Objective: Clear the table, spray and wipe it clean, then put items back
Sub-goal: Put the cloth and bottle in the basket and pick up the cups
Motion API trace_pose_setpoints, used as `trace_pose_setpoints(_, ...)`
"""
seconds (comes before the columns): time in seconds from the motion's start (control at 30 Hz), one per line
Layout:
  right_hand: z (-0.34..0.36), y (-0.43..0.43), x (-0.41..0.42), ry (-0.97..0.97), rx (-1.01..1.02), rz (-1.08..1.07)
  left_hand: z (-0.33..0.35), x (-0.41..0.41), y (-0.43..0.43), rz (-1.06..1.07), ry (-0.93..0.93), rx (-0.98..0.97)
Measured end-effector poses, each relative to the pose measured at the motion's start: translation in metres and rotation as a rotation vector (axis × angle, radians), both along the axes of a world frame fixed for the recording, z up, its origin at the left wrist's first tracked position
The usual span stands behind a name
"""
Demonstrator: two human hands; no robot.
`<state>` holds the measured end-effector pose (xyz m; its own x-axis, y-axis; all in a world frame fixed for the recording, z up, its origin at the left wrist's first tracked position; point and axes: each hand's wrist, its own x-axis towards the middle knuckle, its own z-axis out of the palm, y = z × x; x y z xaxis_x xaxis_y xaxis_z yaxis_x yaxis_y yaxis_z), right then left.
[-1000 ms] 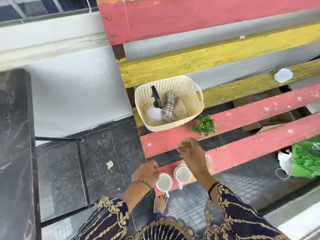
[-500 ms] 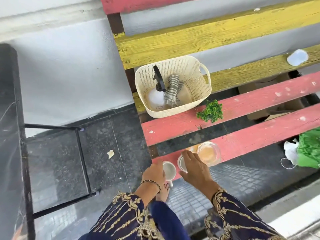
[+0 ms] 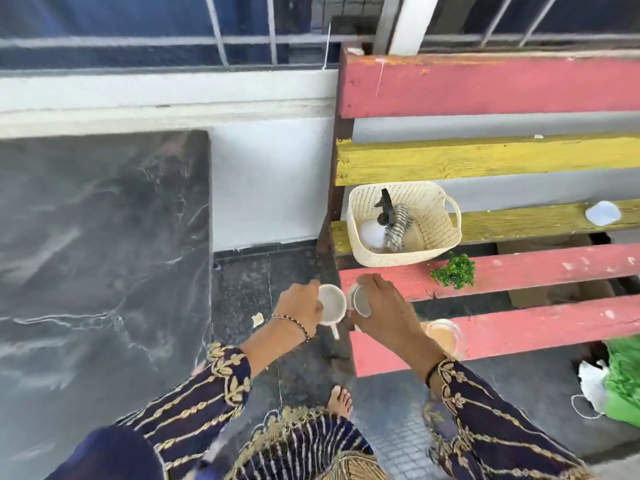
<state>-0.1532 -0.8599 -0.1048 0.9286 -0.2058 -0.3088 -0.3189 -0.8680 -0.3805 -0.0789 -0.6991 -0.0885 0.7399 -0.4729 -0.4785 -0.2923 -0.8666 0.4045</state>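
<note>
My left hand (image 3: pixel 300 306) grips a white mug (image 3: pixel 331 304) in the air, just left of the bench end. My right hand (image 3: pixel 382 308) holds a second white mug (image 3: pixel 360 299), tilted, above the bench's front slats. The dark marble table (image 3: pixel 104 254) fills the left side. A cream basket (image 3: pixel 438 237) on the bench holds a spray bottle (image 3: pixel 375 226) with a black trigger and a striped cloth (image 3: pixel 398 228). A small green plant (image 3: pixel 453 271) lies on a red slat beside the basket. A clear glass bowl (image 3: pixel 443 336) sits on the nearest red slat, partly hidden by my right wrist.
The bench (image 3: pixel 519 271) has red and yellow slats with gaps. A white lid (image 3: pixel 602 213) lies on a yellow slat at far right. A green bag (image 3: pixel 623 386) lies on the floor to the right. My bare foot (image 3: pixel 341 400) stands on the dark floor between table and bench.
Both hands have lifted the two mugs off the front red slat and carried them up and leftward. The view swung left, bringing the marble table into sight.
</note>
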Motion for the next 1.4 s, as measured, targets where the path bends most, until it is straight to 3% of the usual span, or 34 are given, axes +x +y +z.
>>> trace_pose_setpoints(0.2,0.098,0.136,0.047,-0.148,0.024,0.088,0.092,0.039,0.15,0.162,-0.1,-0.106)
trace_pose_setpoints(0.37,0.126,0.266,0.07,-0.205,0.062,0.272,0.115,0.054,0.304,0.325,-0.157,-0.188)
trace_pose_setpoints(0.7,0.112,0.509,0.082,-0.062,0.056,0.629,0.099,0.031,0.574,0.563,-0.081,0.104)
trace_pose_setpoints(1.03,0.091,0.618,0.097,0.008,0.028,0.721,0.092,0.032,0.661,0.614,-0.029,0.294)
trace_pose_setpoints(1.4,0.08,0.638,0.099,0.023,-0.059,0.681,0.088,0.05,0.674,0.562,0.03,0.362)
